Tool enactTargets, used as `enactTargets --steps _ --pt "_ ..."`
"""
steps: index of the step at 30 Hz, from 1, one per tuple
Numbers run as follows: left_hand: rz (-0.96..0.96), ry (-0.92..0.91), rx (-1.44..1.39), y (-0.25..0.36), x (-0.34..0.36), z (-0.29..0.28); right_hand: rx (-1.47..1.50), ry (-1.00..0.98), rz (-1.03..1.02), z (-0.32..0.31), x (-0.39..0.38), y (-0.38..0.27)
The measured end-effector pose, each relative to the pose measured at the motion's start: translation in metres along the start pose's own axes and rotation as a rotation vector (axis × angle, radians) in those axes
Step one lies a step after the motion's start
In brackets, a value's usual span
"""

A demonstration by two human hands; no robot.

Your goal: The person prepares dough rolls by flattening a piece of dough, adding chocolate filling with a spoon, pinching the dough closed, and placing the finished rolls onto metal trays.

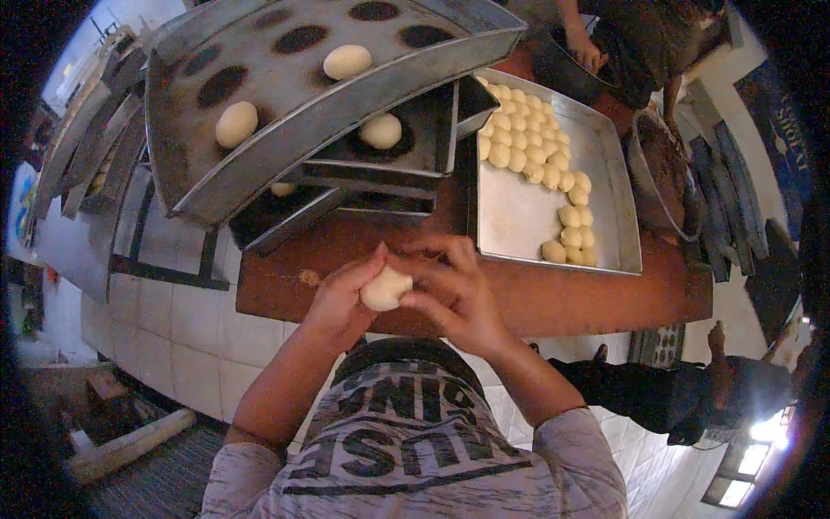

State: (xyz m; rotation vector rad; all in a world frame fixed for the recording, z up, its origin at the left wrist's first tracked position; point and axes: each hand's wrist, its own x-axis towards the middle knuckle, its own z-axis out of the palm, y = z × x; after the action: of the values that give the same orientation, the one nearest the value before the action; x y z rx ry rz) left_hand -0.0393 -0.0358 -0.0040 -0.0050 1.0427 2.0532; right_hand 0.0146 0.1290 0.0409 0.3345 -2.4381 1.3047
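Observation:
A pale ball of dough is cupped between my left hand and my right hand, low over the front of the wooden table. Fingers of both hands curve round it. Just right of them, a square metal tray holds several rows of small dough balls. Above my hands, stacked dark baking pans carry single dough balls. The uppermost angled pan has round dark hollows, with a dough ball and another in it.
The brown table spans the middle. Another person's hand reaches over a dark pan at top right, near a large metal bowl. A person's leg shows at lower right. More metal pans stand at left above the tiled floor.

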Motion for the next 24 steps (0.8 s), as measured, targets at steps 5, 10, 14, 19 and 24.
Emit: enactTargets --steps 5,10,14,19,24 --pt "0.093 0.168 0.743 0.008 -0.015 0.036 0.222 -0.065 0.202 -0.007 0.0 0.008" --pt "-0.122 0.194 0.613 0.022 -0.008 0.035 0.267 0.072 0.26 0.008 -0.009 0.011" --pt "-0.23 0.087 0.658 0.041 -0.012 0.019 -0.25 0.002 -0.205 0.0 -0.003 -0.022" --pt "-0.016 -0.264 0.422 0.042 0.005 0.039 0.177 -0.326 -0.1 0.022 -0.016 -0.019" --pt "0.228 -0.367 -0.156 0.036 0.016 0.016 1.032 0.067 0.47 0.012 -0.003 -0.008"
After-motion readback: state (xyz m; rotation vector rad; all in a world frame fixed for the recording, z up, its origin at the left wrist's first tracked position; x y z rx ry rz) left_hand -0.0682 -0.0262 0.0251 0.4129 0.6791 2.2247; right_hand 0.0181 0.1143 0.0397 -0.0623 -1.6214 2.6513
